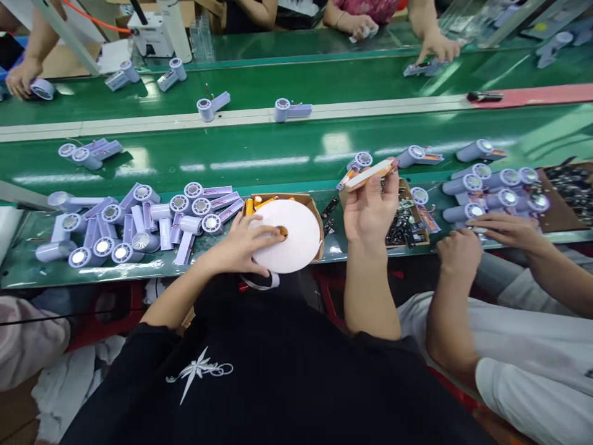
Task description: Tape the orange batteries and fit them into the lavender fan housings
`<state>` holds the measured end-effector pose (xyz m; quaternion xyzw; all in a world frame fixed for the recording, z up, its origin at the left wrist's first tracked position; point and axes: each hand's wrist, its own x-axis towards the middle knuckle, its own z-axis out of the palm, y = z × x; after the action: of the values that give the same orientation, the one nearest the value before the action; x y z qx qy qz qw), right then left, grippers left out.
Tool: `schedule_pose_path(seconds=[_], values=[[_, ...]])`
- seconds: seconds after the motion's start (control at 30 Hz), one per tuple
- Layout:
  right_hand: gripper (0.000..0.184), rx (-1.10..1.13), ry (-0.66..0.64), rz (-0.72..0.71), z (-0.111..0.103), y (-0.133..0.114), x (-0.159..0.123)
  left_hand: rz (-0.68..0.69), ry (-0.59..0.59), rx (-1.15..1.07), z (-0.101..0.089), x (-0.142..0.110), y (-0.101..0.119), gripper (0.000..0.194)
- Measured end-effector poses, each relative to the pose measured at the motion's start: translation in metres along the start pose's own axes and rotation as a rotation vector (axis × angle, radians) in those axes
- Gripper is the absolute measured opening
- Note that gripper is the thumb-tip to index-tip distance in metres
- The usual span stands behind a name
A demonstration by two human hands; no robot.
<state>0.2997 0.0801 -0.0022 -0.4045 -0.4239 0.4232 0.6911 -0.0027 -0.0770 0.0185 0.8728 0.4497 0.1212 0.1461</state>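
My left hand [243, 244] grips a large roll of white tape [296, 238], a fingertip at its central hole and the thumb by its lower edge. A loose end of tape [266, 283] curls below the roll. Raised to the right, my right hand [373, 207] pinches a slim flat battery [370, 174], white on its face and orange along the edge. Just behind that lies a lavender handheld fan housing [362, 161]. Under the roll, a cardboard box [317, 213] holds orange batteries [250, 206], mostly hidden.
Many lavender fan housings [113, 213] are heaped at left. Small black parts fill a box [403, 225] beyond my right wrist. A co-worker's hands [486, 238] work at right near more housings [504, 179]. Across the green bench [259, 148], other people handle parts.
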Motion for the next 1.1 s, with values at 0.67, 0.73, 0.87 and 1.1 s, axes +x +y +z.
schedule_pose_path(seconds=[0.67, 0.73, 0.87, 1.1], values=[[0.047, -0.068, -0.305, -0.002, 0.064, 0.013, 0.014, -0.301, -0.22, 0.418, -0.079, 0.102, -0.181, 0.053], [0.049, -0.13, -0.402, 0.022, 0.092, 0.031, 0.033, -0.34, -0.351, 0.382, -0.071, 0.136, -0.211, 0.052], [0.047, -0.235, -0.59, 0.051, 0.117, 0.056, 0.055, -0.41, -0.388, 0.374, -0.051, 0.162, -0.237, 0.046], [0.037, -0.417, -0.846, 0.073, 0.155, 0.098, 0.08, -0.447, -0.361, 0.321, -0.034, 0.172, -0.241, 0.039]])
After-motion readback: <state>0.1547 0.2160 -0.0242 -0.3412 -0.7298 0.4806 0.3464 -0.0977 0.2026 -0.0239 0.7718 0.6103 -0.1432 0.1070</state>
